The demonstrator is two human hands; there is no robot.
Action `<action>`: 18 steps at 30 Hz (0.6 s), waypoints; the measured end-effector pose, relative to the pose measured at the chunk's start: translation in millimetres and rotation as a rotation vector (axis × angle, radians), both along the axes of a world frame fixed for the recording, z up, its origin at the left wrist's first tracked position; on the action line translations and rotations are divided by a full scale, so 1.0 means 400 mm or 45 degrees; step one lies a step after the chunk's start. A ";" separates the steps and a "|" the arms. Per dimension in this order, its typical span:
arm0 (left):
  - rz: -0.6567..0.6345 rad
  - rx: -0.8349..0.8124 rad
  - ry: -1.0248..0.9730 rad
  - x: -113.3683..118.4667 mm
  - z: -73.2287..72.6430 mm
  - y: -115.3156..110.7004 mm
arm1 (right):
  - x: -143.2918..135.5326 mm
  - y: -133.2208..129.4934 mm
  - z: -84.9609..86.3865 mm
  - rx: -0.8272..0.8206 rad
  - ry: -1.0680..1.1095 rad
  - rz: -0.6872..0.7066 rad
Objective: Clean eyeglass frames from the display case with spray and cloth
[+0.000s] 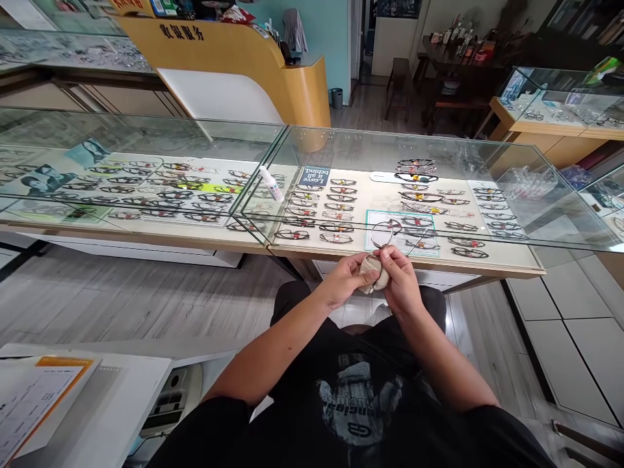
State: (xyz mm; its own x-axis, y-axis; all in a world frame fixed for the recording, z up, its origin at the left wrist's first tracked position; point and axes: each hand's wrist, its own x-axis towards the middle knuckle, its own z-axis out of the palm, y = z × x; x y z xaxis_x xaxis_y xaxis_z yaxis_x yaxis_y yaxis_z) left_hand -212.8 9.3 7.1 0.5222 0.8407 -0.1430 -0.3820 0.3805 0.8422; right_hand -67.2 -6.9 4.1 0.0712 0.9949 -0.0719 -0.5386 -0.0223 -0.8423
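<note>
In front of my lap I hold a pair of thin-rimmed eyeglasses (382, 245) and a beige cloth (379, 282). My left hand (347, 278) is closed on the cloth, its thumb pressing the folds around the lower part of the glasses. With pinched fingers, my right hand (400, 276) grips the glasses' frame beside the cloth. One round lens rim sticks up above my fingertips, and a temple slants off to the right. The cloth and fingers hide the other lens. Just beyond my hands is the glass display case (336, 257) with rows of glasses inside.
A small white spray bottle (272, 184) stands on the glass top to the left. Another display case (121, 224) adjoins it. Behind is a wooden counter (305, 84). A white surface with a paper sheet (41, 403) lies at lower left; white cabinets (568, 331) stand right.
</note>
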 end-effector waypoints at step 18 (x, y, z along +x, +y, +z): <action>0.032 -0.105 -0.037 0.010 -0.023 0.009 | -0.003 0.003 -0.026 0.010 -0.088 0.011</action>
